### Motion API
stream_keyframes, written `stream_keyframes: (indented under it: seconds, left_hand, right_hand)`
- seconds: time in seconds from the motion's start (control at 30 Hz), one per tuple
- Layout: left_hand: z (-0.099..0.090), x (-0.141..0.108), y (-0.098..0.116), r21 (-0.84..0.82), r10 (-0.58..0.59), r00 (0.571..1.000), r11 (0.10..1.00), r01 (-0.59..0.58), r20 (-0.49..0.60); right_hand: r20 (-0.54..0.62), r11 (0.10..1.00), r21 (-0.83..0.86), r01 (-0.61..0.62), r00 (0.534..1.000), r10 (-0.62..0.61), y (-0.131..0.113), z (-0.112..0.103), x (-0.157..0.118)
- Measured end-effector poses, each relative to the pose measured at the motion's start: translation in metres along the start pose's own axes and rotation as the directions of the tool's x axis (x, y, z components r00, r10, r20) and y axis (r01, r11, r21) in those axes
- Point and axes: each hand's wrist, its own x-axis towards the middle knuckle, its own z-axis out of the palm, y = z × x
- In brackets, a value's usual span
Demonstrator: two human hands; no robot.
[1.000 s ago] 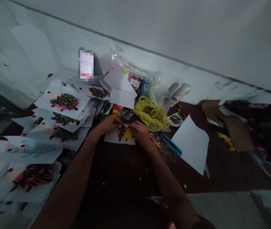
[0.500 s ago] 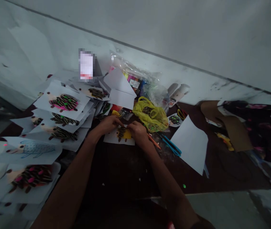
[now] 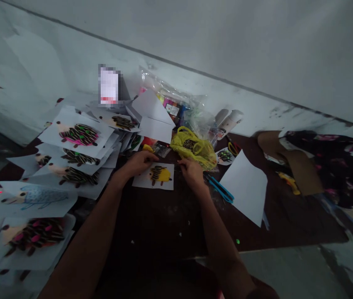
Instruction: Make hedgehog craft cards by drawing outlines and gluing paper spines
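Our left hand [image 3: 139, 162] is half-curled at the upper left edge of the small white card with a yellow hedgehog figure [image 3: 140, 182]; can't tell finger gap, contact or grip. Card lies flat on the dark brown tabletop [image 3: 160, 216], between our hands, dark striped pieces on the figure's left part. Our right hand [image 3: 192, 172] is right of it, clear of the card, thumb and index tips close together; can't tell if we've got anything pinched. Crumpled yellow-green plastic bag [image 3: 205, 157] just beyond, blue-handled scissors [image 3: 221, 189] right, overlapping a large white paper sheet [image 3: 246, 187].
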Motion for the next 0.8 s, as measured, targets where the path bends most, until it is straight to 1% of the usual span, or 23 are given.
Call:
stream_keyframes:
  seconds: [0.27,0.5,0.63,0.73,0.8]
  left_hand:
    - [0.004,0.004,-0.005,0.023,-0.034,0.999,0.999,0.035,-0.016]
    - [0.002,0.003,-0.003,0.037,-0.038,0.999,0.999,0.039,-0.03]
    - [0.003,0.003,-0.003,0.032,-0.045,0.999,0.998,0.046,-0.028]
    - [0.004,0.004,-0.005,0.009,-0.039,0.999,0.999,0.039,-0.026]
    - [0.005,0.004,-0.006,0.004,-0.045,0.999,0.999,0.045,-0.022]
  right_hand:
    - [0.145,0.993,-0.113,-0.035,0.988,0.052,-0.013,-0.004,0.0]
    - [0.173,0.988,-0.155,-0.017,0.984,0.045,-0.018,-0.004,-0.001]
    - [0.149,0.987,-0.155,-0.035,0.987,0.058,-0.017,-0.001,0.0]
    - [0.07,0.992,-0.109,-0.057,0.995,0.065,-0.014,0.0,0.0]
    - [-0.001,0.999,-0.017,-0.052,0.999,0.052,-0.012,0.001,0.0]
